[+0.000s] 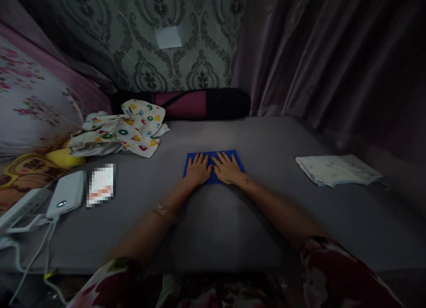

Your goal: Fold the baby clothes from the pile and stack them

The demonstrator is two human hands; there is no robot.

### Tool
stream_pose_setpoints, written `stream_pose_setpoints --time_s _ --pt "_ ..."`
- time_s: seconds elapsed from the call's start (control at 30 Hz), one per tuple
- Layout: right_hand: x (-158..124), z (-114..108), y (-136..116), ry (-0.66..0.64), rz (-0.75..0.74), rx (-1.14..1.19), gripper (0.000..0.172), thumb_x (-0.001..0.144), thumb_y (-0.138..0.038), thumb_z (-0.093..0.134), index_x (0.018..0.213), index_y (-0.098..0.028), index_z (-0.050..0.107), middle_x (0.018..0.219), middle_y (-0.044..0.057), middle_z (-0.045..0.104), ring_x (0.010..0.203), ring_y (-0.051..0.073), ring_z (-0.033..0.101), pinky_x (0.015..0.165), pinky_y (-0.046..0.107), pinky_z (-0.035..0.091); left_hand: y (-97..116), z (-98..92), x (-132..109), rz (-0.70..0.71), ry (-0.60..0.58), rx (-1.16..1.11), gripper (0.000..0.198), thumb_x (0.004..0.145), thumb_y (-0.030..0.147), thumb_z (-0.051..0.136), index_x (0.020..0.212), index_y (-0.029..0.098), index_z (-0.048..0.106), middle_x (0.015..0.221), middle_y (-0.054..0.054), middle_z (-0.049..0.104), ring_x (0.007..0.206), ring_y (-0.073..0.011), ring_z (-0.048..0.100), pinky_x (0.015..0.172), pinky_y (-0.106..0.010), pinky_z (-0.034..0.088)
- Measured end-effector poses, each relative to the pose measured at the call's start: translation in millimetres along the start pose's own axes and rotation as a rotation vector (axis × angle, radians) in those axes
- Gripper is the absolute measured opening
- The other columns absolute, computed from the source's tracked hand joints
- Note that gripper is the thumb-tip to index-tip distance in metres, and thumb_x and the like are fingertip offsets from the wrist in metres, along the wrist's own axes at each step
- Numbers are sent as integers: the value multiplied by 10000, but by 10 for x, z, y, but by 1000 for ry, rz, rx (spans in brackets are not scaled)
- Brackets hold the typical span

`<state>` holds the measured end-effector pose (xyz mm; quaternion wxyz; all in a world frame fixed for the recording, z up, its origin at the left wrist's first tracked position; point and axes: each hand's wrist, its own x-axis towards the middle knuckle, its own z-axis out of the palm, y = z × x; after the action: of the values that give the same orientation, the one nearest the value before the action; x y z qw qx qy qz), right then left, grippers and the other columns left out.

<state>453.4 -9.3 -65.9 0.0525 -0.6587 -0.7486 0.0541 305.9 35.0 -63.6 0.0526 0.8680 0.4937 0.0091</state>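
Observation:
A flat blue rectangle of what looks like folded cloth (214, 180) lies on the grey surface in front of me. My left hand (199, 169) rests palm down on its left half, fingers spread and pointing away from me. On the right half, my right hand (227, 167) is laid flat in the same way, with its fingers apart. The two thumbs come close together near the middle of the blue piece. Its centre and near corners are partly covered by my hands.
A crumpled, colourfully printed cloth (141, 126) lies at the back left. Nearer on the left are a white power bank (67, 193), cables and a power strip (25, 206). A folded pale cloth (336, 169) lies on the right. A long black-and-maroon bag (189, 104) lies along the wall.

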Motion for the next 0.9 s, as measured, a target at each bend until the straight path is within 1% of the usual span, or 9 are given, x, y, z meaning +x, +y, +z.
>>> stream_pose_setpoints --time_s 0.07,0.17,0.2,0.27,0.37,0.53,0.7,0.8,0.9 --pt "33 -17 49 -2 16 34 556 970 -345 288 1489 -155 350 1572 142 247 1443 309 218 1141 572 159 -28 -31 17 -16 40 -3 605 959 433 294 1482 132 328 1558 -144 287 1453 -291 217 1165 -503 184" --pt "75 13 151 89 102 40 574 974 -345 266 1485 -92 331 1569 165 241 1453 279 193 1164 520 137 -96 13 44 -51 156 3 649 964 498 237 1480 116 331 1558 -155 284 1462 -291 186 1180 -494 136" --pt "87 39 183 104 134 35 586 972 -348 263 1482 -67 326 1567 172 240 1452 277 195 1169 504 132 -122 48 55 -60 157 -2 666 963 517 217 1481 115 331 1556 -156 288 1461 -293 190 1180 -495 137" --pt "105 96 230 94 166 30 608 968 -361 264 1477 -34 319 1564 177 248 1447 283 209 1172 486 143 -166 123 77 -74 107 -22 684 958 538 205 1484 118 326 1552 -159 296 1452 -298 218 1174 -500 163" --pt "128 154 254 75 171 33 620 966 -371 259 1481 -28 307 1566 171 245 1450 286 196 1171 477 155 -196 192 105 -76 86 -35 680 956 536 207 1490 128 314 1558 -154 285 1451 -301 220 1169 -511 174" --pt "131 124 275 49 182 68 614 975 -396 238 1489 -65 304 1572 153 241 1453 266 197 1176 452 141 -220 155 113 -69 78 -64 684 956 539 220 1485 118 321 1557 -158 286 1449 -304 224 1168 -508 185" --pt "49 98 367 83 256 93 652 983 -397 187 1493 3 261 1565 179 243 1451 270 199 1178 413 142 -370 163 84 -134 144 -81 704 967 524 190 1480 58 309 1557 -173 276 1449 -298 226 1171 -486 191" --pt "1 98 398 76 244 80 656 981 -396 199 1489 14 269 1560 177 260 1447 274 207 1180 397 140 -463 214 76 -130 101 -121 710 967 527 191 1487 55 293 1556 -157 285 1442 -289 246 1177 -482 178" --pt "-10 67 396 50 245 79 662 983 -401 199 1489 20 263 1559 186 256 1446 280 209 1178 398 148 -488 217 70 -138 89 -127 703 966 522 200 1494 65 281 1560 -155 274 1442 -290 246 1174 -493 176"
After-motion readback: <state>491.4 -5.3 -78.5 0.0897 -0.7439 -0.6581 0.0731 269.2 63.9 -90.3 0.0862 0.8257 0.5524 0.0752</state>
